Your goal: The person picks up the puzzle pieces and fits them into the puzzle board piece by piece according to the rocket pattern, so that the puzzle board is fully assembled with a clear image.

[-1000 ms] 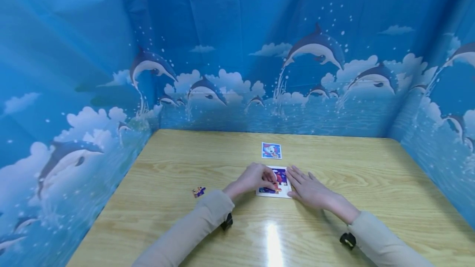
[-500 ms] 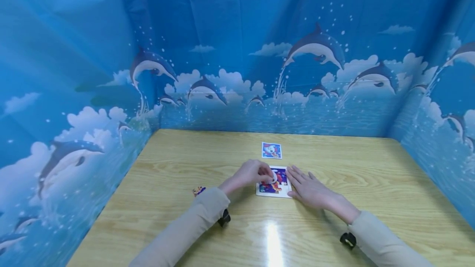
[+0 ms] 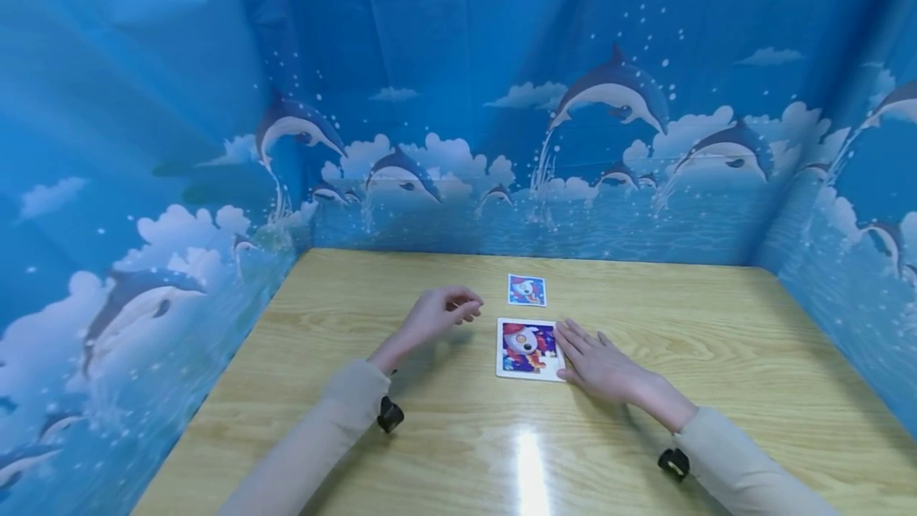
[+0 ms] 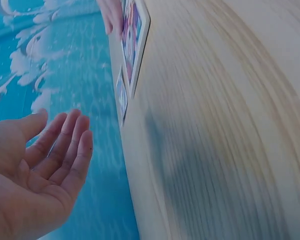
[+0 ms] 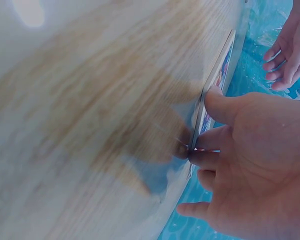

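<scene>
A small jigsaw puzzle (image 3: 528,350) in a white frame lies on the table, showing a white cartoon figure on a red and purple ground. Its lower right corner shows bare white backing. My right hand (image 3: 600,365) rests along the frame's right edge with fingers extended; in the right wrist view the thumb and fingertips touch the frame (image 5: 206,97). Raised above the table, left of the puzzle, is my left hand (image 3: 440,313). Its fingers are loosely bent, and the left wrist view shows nothing in the palm (image 4: 50,170).
Behind the puzzle lies a small picture card (image 3: 526,291) with a similar figure. The wooden table (image 3: 645,301) ends against blue dolphin-printed curtains (image 3: 444,86) at the back and sides. Light glares on the table near the front.
My left hand has lifted off the puzzle and moved left, uncovering the white figure piece in it. The loose pieces on the left are now out of sight near my left forearm. My right hand stays.
</scene>
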A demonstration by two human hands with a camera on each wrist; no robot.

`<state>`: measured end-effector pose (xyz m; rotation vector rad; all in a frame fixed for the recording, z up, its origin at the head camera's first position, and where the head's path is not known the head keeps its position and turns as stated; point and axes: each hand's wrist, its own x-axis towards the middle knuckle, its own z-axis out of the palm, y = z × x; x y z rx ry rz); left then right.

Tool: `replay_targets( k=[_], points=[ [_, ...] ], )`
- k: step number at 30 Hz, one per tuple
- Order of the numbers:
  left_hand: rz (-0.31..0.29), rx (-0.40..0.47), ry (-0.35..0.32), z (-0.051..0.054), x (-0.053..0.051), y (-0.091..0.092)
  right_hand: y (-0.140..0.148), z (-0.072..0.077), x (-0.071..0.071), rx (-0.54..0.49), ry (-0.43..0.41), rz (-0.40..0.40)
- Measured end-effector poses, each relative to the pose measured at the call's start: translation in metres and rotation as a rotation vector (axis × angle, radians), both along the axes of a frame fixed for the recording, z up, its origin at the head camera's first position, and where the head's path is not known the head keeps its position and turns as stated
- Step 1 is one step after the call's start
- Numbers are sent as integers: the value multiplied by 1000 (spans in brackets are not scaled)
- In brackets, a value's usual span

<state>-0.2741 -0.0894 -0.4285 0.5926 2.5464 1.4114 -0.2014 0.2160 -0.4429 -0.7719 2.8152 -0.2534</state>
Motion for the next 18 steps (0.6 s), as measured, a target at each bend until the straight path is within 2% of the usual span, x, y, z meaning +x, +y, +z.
replay_targets(
  k=[3, 8, 13, 18],
  points=[
    [32, 17, -6, 2, 3, -18, 0, 0, 0, -3, -1, 0],
    [78, -5, -20, 0, 9, -47, -1, 0, 1, -4, -3, -2],
    [82, -39, -15, -4, 15, -74, 0, 0, 0, 0, 0, -2],
    [75, -117, 8, -12, 23, -99, -1, 1, 0, 2, -6, -3]
  ],
)
